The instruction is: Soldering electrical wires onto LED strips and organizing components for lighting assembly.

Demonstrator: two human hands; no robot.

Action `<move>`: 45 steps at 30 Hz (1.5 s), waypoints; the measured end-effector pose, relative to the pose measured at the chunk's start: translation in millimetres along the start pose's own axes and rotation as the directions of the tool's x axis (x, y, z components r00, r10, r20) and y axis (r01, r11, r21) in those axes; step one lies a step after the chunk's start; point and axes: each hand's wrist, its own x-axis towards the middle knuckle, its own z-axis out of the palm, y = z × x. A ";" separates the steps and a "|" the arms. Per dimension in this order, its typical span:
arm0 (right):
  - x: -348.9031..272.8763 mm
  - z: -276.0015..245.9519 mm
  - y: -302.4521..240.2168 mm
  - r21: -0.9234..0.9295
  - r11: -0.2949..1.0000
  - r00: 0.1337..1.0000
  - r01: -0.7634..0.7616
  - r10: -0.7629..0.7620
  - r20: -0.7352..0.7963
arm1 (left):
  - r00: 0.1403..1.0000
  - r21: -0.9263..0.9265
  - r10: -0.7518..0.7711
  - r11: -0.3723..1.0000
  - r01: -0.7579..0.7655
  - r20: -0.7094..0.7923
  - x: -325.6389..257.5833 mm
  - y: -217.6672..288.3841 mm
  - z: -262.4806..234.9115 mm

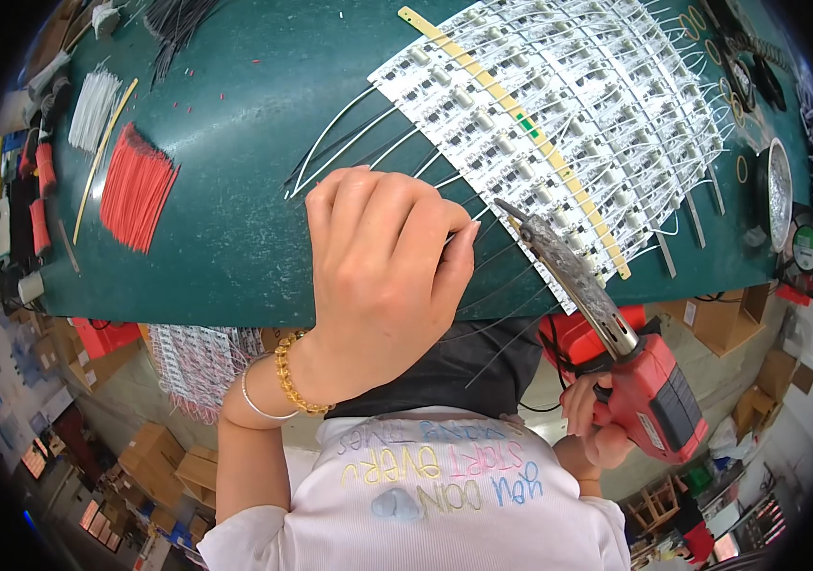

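Note:
My left hand (382,257) is closed at the near left edge of a white circuit board panel (518,178), its thumb and forefinger pinching a thin wire (479,217) that leads to the board. My right hand (592,419) is wrapped round the grip of a red and black soldering gun (656,395). The gun's long, darkened barrel slants up and left, with its tip over the panel's edge, just right of my left fingertips. White wires (335,152) curve out from the panel's left side. Thin black wires hang past the table's front edge.
A yellow strip (482,81) lies across the panel. On the green table (235,124) are bundles of red wires (138,188), white wires (94,107) and black wires (178,29). At the right stand a metal bowl (779,195) and a small fan (809,249).

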 end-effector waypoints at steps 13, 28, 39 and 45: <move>12.0 -12.2 -3.6 -0.103 0.973 0.945 0.206 -0.170 0.280 | 1.000 0.018 0.007 1.000 -0.007 -0.014 -0.4 -0.9 -0.2; 6.5 -10.4 0.1 -0.080 0.962 0.937 0.261 -0.233 0.261 | 1.000 0.010 0.031 0.999 -0.031 0.006 -2.9 9.4 -2.9; 2.2 -13.1 1.0 -0.055 0.982 0.956 0.183 -0.165 0.241 | 0.999 0.021 0.032 0.999 -0.032 0.003 -6.3 7.9 0.0; 10.5 -6.7 -0.2 -0.029 0.972 0.941 0.231 -0.216 0.261 | 1.000 0.067 0.004 0.998 -0.003 -0.023 2.5 5.5 -16.7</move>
